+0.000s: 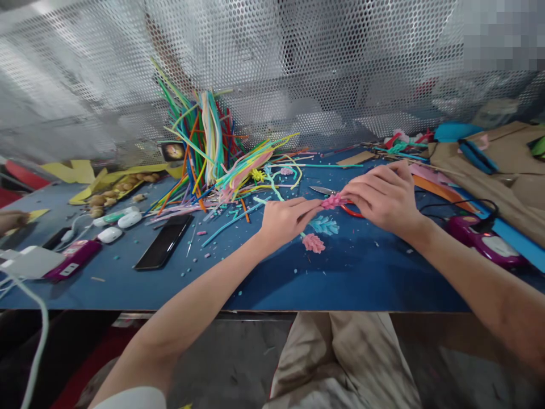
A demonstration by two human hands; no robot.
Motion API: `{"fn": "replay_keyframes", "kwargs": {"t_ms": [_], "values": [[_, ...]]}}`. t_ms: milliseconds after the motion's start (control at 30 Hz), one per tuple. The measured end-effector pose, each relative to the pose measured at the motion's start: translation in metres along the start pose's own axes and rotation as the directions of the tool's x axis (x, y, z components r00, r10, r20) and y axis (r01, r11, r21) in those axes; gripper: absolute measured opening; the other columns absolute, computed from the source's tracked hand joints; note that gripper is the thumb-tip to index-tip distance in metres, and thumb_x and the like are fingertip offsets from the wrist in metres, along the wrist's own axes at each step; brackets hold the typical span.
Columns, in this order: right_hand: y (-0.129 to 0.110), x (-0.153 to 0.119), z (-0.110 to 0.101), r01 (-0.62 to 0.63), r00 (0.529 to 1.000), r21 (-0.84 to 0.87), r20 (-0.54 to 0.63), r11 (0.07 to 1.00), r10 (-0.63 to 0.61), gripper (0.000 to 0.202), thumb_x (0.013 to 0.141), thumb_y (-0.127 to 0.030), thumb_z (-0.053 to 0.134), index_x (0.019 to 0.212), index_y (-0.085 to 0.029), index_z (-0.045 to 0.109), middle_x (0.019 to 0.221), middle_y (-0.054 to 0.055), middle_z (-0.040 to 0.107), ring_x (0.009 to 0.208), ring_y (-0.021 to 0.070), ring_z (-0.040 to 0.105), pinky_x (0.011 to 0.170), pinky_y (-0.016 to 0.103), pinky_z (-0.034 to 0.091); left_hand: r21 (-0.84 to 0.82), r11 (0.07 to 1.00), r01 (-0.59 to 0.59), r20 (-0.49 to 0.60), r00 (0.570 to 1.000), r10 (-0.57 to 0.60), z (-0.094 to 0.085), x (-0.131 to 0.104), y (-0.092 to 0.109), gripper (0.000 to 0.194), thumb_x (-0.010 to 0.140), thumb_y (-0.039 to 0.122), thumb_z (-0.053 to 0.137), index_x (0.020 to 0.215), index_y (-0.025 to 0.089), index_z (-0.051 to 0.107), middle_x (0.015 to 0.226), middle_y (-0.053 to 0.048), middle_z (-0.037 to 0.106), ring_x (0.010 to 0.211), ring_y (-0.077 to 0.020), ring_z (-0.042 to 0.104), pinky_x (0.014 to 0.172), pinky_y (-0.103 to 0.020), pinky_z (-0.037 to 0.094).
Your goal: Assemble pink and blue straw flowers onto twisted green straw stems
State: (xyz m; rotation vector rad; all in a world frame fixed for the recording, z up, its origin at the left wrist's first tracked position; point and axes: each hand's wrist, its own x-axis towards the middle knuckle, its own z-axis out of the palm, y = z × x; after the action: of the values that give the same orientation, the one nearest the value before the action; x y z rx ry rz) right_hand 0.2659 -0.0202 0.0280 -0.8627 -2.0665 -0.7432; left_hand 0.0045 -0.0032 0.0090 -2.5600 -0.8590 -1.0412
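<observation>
Between my two hands is a pink pipe-cleaner flower [334,201]. My left hand [287,220] pinches its left end, while the fingers of my right hand [378,196] close on its right end. Below them on the blue table lie a light blue pipe-cleaner flower [324,225] and a salmon-pink one [314,243], its green stem running under my left hand. Scissors [351,210] with red handles lie behind the pink flower, partly covered by my right hand. A small yellow pipe-cleaner flower [258,175] rests farther back.
A big bundle of coloured pipe cleaners [208,136] leans against the perforated metal panel [323,68]. A black phone [165,241] and a purple device [74,259] with cables lie left. Another purple device [489,241] sits right. At the far left, another person's hand [12,220] shows.
</observation>
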Motion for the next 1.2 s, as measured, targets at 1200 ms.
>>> {"fn": "replay_keyframes", "kwargs": {"t_ms": [1200], "values": [[0.001, 0.0, 0.012, -0.156, 0.987, 0.239, -0.001, 0.958, 0.161, 0.009, 0.092, -0.037, 0.068, 0.092, -0.029, 0.071, 0.093, 0.0, 0.077, 0.086, 0.0227, 0.067, 0.082, 0.042, 0.043, -0.094, 0.993, 0.069, -0.077, 0.994, -0.076, 0.002, 0.0, 0.0, 0.023, 0.098, 0.039, 0.058, 0.104, 0.025, 0.076, 0.086, 0.0, 0.078, 0.07, -0.0111, 0.07, 0.058, -0.023, 0.046]]}}
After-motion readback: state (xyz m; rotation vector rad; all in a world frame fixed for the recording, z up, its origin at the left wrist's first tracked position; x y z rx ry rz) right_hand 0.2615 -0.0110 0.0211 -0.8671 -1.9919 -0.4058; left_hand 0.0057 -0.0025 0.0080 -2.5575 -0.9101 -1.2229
